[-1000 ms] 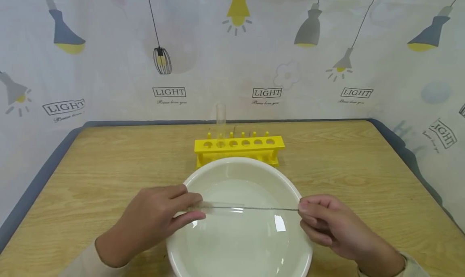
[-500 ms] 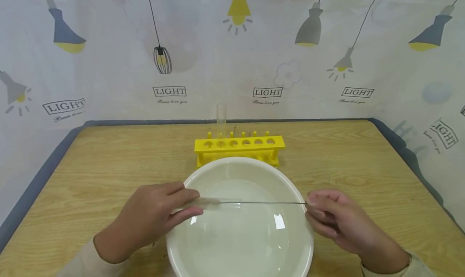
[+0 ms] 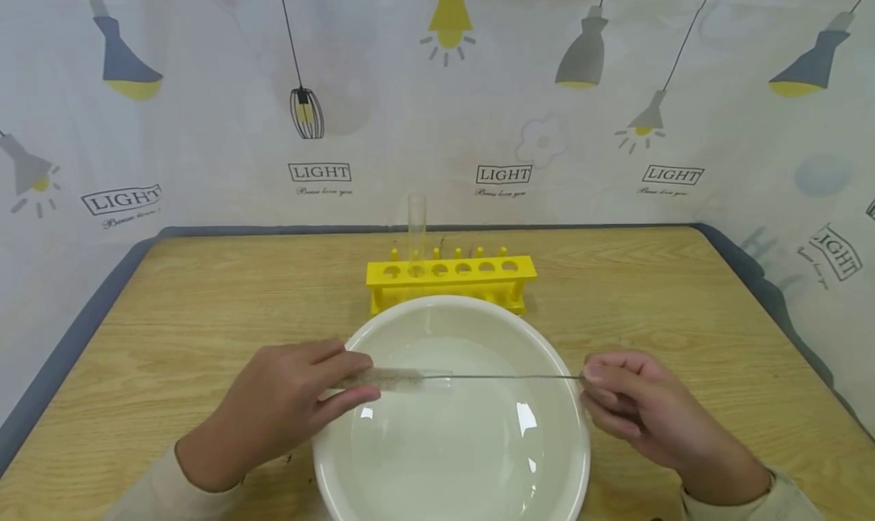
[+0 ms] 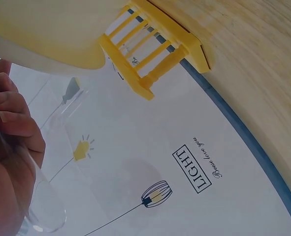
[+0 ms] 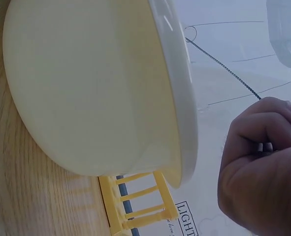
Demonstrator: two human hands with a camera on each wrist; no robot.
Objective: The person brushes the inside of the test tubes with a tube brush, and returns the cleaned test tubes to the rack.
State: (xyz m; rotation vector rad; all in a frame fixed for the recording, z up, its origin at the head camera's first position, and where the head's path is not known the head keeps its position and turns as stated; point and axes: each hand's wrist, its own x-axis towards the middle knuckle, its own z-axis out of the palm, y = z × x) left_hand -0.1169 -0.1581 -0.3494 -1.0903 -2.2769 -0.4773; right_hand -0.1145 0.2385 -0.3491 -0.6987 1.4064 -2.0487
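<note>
Over the left part of a white basin [image 3: 451, 306], the left hand [image 3: 294, 399] grips a clear test tube [image 3: 440, 384] lying roughly level, its mouth toward the right. Inside the tube is the pale bristle head of a brush [image 3: 399, 379], partly hidden by the fingers. The brush's thin twisted wire [image 3: 513, 377] runs out to the right hand [image 3: 656, 415], which pinches its end beside the basin's right rim. In the left wrist view the rounded end of the tube [image 4: 49, 211] shows below the left hand [image 4: 12, 132]. The right wrist view shows the wire [image 5: 224, 67] at the curled right hand [image 5: 263, 162].
Behind the basin stands a yellow test tube rack [image 3: 451, 272] with one clear tube [image 3: 416, 225] upright in its second hole from the left. A patterned cloth backdrop [image 3: 410, 126] surrounds the wooden table [image 3: 225, 293]. Clear liquid seems to be in the basin.
The right hand has moved right and slightly up with the wire, and the bristle head has slid toward the tube's mouth. The left hand and tube have shifted slightly left and up.
</note>
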